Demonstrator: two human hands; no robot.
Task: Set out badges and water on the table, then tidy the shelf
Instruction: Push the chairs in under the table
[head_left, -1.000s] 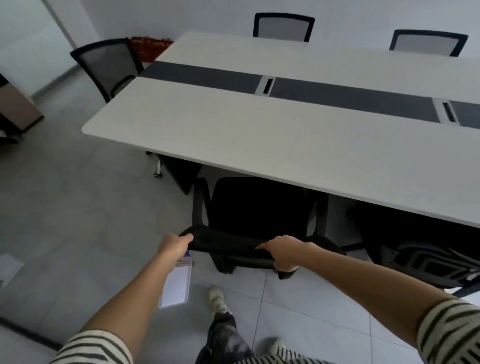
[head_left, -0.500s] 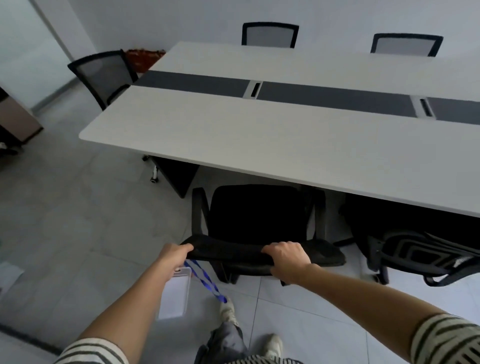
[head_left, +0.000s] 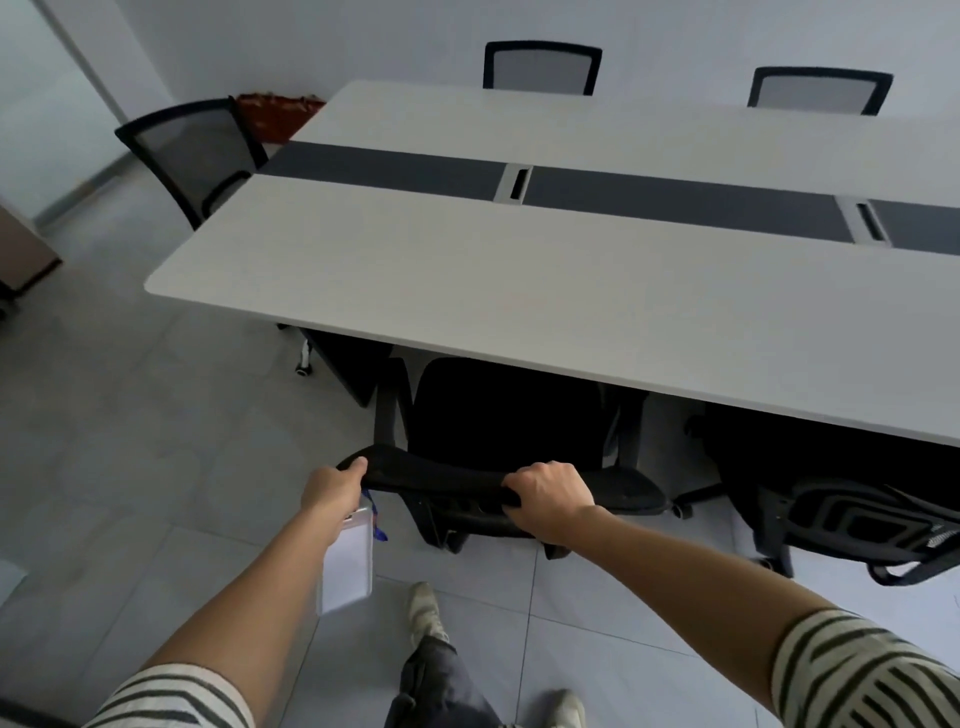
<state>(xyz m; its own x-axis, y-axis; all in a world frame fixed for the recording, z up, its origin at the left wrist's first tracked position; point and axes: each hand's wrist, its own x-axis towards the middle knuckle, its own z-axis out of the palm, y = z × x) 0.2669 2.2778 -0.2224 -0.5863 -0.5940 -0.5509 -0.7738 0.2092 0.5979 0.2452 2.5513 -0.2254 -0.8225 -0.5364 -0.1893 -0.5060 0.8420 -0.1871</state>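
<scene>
A black office chair (head_left: 498, 431) is tucked under the near edge of the long white table (head_left: 467, 291). My left hand (head_left: 332, 486) grips the left end of the chair's backrest top and also holds a clear badge holder (head_left: 347, 564) on a blue lanyard, which hangs below my wrist. My right hand (head_left: 550, 499) grips the backrest top further right, fingers curled over it. The table top shows only its dark centre strip (head_left: 675, 200) with cable slots.
A second black chair (head_left: 852, 514) stands under the table at the right. Mesh chairs stand at the table's left end (head_left: 192, 156) and on its far side (head_left: 543, 67), (head_left: 821, 91). A brown cabinet (head_left: 21, 254) sits at the left edge. Grey tiled floor spreads to the left.
The chair sits slightly further under the table and my view has come closer. The lanyard that swung out to the right half a second ago hangs back near my left wrist.
</scene>
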